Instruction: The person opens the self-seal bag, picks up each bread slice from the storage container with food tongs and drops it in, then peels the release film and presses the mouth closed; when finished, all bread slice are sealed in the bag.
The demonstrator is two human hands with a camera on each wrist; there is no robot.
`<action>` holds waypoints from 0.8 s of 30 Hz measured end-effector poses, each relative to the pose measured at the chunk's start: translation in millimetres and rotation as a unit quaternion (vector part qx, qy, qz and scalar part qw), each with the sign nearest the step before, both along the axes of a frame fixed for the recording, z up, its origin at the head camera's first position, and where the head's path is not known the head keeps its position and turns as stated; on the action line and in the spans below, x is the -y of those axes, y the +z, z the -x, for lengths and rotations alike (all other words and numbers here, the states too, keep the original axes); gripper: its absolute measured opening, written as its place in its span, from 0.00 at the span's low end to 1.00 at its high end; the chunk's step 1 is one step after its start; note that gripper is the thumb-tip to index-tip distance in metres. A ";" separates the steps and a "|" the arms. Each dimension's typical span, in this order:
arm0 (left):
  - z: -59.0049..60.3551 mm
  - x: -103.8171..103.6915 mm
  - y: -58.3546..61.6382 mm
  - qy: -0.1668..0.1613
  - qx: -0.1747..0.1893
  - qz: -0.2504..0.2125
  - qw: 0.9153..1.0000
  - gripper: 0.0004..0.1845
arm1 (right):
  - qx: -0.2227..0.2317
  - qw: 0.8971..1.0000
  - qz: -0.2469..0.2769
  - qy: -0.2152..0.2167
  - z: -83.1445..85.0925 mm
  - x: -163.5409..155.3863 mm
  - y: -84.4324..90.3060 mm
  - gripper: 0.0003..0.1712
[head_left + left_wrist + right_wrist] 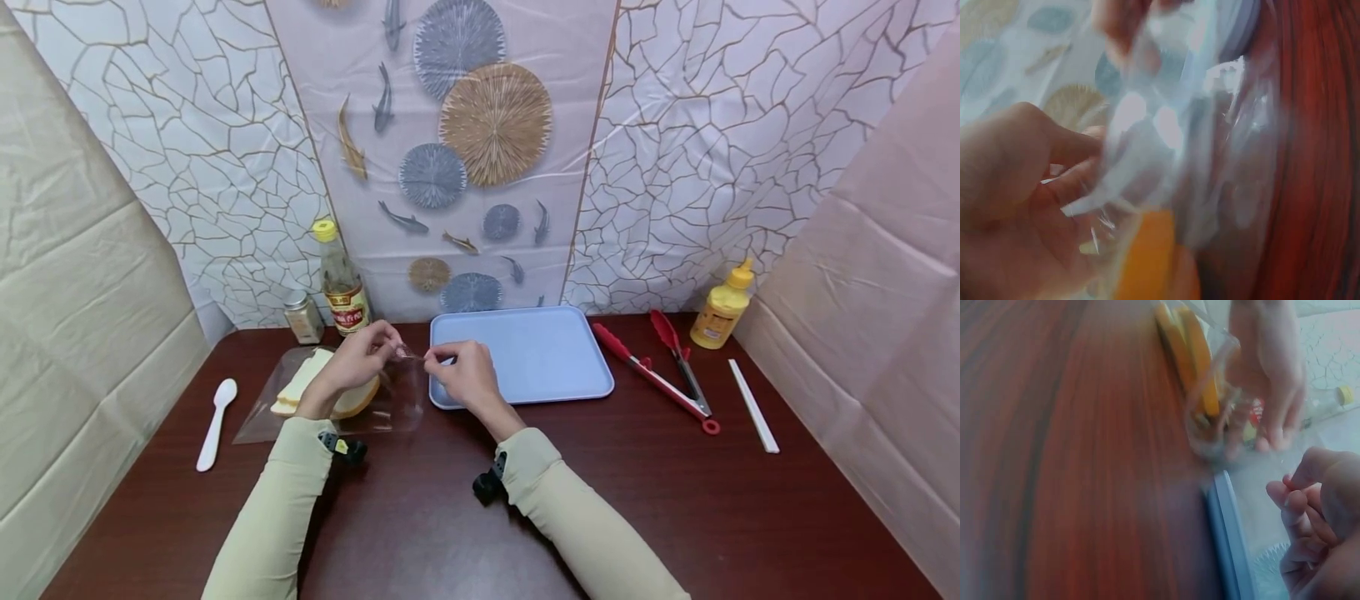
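A clear plastic bag (pixel 405 408) lies on the left half of the table with bread slices (pixel 306 379) inside it. At the bag's right end, the left hand (pixel 358 360) pinches the film between thumb and fingers, its forearm passing over the bread. The right hand (pixel 468 377) pinches at the same end, just left of the tray (pixel 540 354) and partly over its rim. A thin strand of film stretches between both sets of fingertips. The left wrist view shows the bag (pixel 1235 187) blurred beside an orange-brown crust (pixel 1147 256). Exactly what the right fingertips hold is too small to tell.
Behind the bag stand a seasoning jar (pixel 303 317) and a yellow-capped sauce bottle (pixel 345 283). A white spoon (pixel 217 425) lies at left. To the right are red-handled tongs (pixel 667 375), a yellow squeeze bottle (pixel 722 308) and a white stick (pixel 753 407).
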State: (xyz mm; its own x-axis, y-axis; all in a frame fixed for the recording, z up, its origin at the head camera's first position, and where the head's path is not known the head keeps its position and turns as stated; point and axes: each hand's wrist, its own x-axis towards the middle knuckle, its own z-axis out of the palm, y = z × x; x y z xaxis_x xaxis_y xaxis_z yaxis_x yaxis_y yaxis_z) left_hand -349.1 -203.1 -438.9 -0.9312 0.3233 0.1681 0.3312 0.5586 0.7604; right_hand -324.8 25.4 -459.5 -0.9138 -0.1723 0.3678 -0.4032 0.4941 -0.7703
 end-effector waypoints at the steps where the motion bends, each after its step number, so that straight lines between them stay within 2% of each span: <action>1: 0.6 2.1 -1.5 0.007 0.011 -0.019 1.000 0.06 | 0.002 1.000 -0.004 0.008 -0.6 -4.8 0.1 0.09; 3: 2.3 5.9 -4.6 0.010 0.027 -0.046 0.999 0.08 | 0.005 1.000 -0.014 0.024 -1.4 -16.1 0.1 0.08; 6: 4.7 9.2 -8.5 -0.001 0.036 -0.061 0.998 0.09 | 0.017 0.998 -0.033 0.048 -4.6 -36.5 1.5 0.08; 10: 6.0 10.6 -11.6 -0.003 0.037 -0.065 0.997 0.10 | 0.032 0.996 -0.052 0.072 -11.5 -64.2 4.6 0.08; 15: 5.3 10.4 -12.6 0.017 0.043 -0.062 0.997 0.10 | 0.037 0.992 -0.073 0.092 -22.0 -95.4 7.0 0.07; 24: 3.6 7.3 -14.1 0.007 0.032 -0.049 0.998 0.11 | 0.050 0.986 -0.100 0.123 -39.0 -144.7 4.9 0.06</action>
State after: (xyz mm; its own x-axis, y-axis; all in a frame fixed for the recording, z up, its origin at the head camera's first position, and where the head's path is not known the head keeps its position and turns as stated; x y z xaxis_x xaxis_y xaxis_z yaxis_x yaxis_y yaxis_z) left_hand -352.8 -210.4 -453.0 -0.9452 0.2956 0.1384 0.2733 0.4847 0.8309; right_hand -285.8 170.1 -454.6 -0.8654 -0.4529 0.2143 -0.4566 0.5368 -0.7095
